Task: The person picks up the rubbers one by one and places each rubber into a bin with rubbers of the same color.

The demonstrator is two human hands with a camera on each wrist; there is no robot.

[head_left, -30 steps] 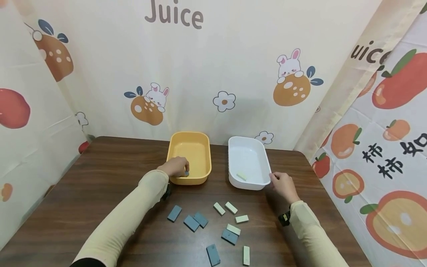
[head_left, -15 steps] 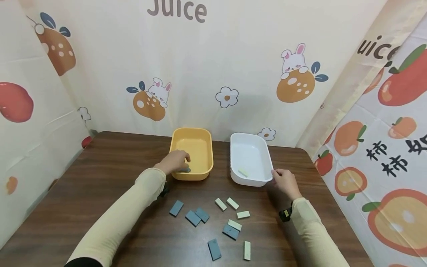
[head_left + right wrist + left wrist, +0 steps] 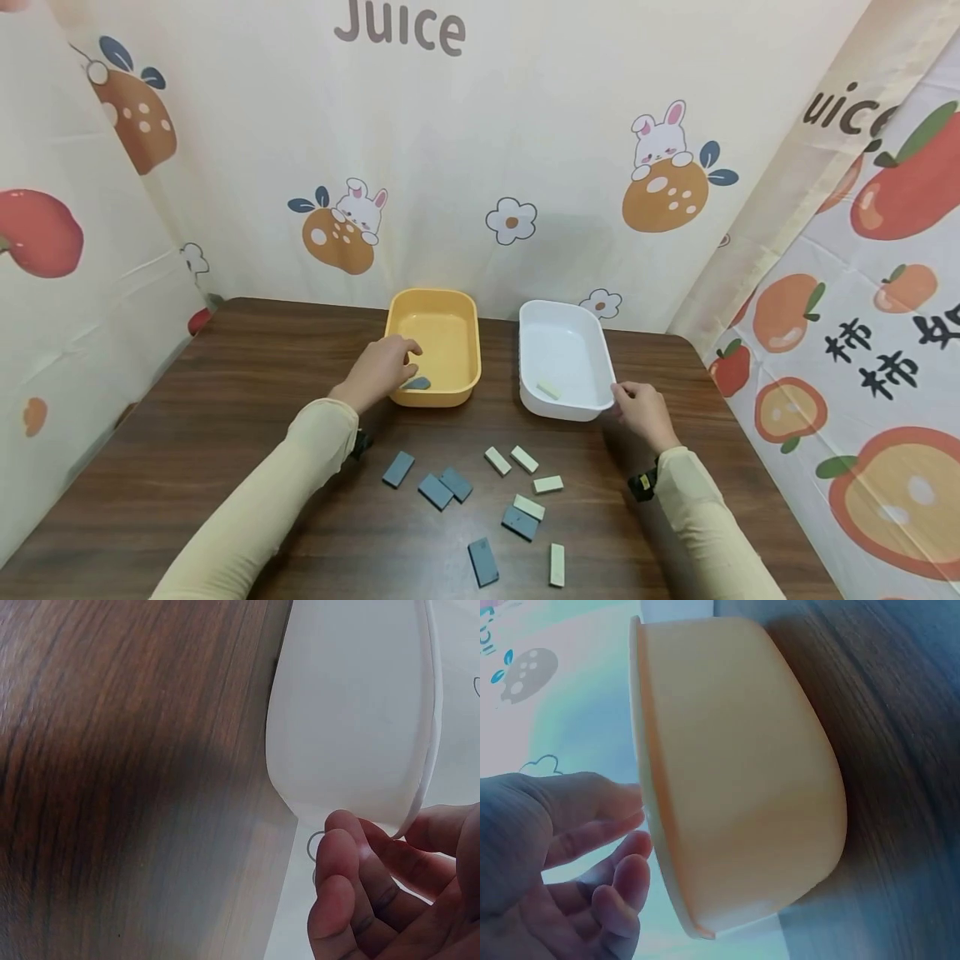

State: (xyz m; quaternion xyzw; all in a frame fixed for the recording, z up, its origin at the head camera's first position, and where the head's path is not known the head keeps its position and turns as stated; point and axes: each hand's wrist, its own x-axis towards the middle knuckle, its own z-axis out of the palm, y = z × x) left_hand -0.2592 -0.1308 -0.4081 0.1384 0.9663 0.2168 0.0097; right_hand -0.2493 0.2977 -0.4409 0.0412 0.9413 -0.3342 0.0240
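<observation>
My left hand [image 3: 381,367] is over the left side of the yellow bin [image 3: 471,385], its fingers loosely bent with nothing between them. Just below them a dark blue-grey block [image 3: 417,383] lies inside that bin, partly covered by the hand. In the left wrist view the fingertips show right at the rim of the yellow bin [image 3: 735,742]. My right hand [image 3: 643,414] pinches the near right corner of the white bin [image 3: 566,411] between thumb and fingers, as the right wrist view also shows. One pale green block [image 3: 548,390] lies in the white bin.
On the brown wooden table [image 3: 225,400], in front of the bins, lie several blue-grey blocks [image 3: 483,562] and several pale green blocks [image 3: 557,566]. One pale green block [image 3: 529,507] lies against a blue-grey block [image 3: 520,522]. Printed curtains [image 3: 450,167] hang behind the table.
My left hand has let go of the blue-grey block in the yellow bin and drawn slightly up and left. The right hand keeps its hold on the white bin.
</observation>
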